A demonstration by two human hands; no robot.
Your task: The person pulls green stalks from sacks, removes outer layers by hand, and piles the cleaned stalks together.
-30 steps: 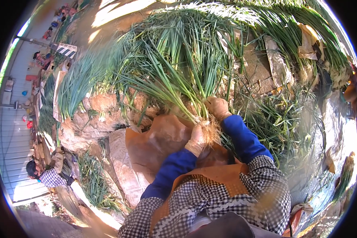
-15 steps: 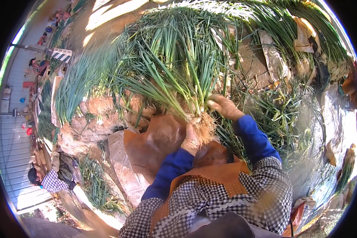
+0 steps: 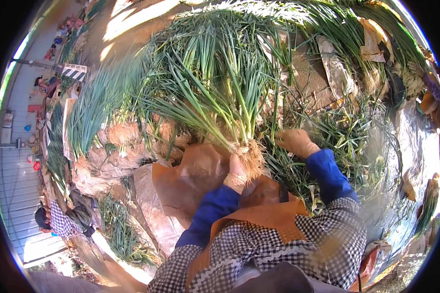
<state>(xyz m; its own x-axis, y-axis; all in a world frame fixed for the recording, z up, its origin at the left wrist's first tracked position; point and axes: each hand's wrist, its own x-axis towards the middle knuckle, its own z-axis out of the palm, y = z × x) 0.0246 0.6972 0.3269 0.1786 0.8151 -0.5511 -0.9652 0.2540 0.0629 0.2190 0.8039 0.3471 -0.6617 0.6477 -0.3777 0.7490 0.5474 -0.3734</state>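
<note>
My left hand is closed around the root end of a bunch of green onions. Pale brown tangled roots hang beside that hand, and the green leaves fan away from me. To the right of the bunch, apart from it, is my right hand. Its fingers point left and look loosely parted, with nothing visible in them. Below my left hand lies a brown apron-like sheet across my lap.
A large heap of green onions spreads ahead. More root-ended bunches lie at left. Loose leaf scraps cover the ground at right. Another person sits at far left. A striped board stands beyond the left bunches.
My right hand has moved away from the bunch, to the right and slightly toward me. My left hand still holds the green onions in nearly the same place.
</note>
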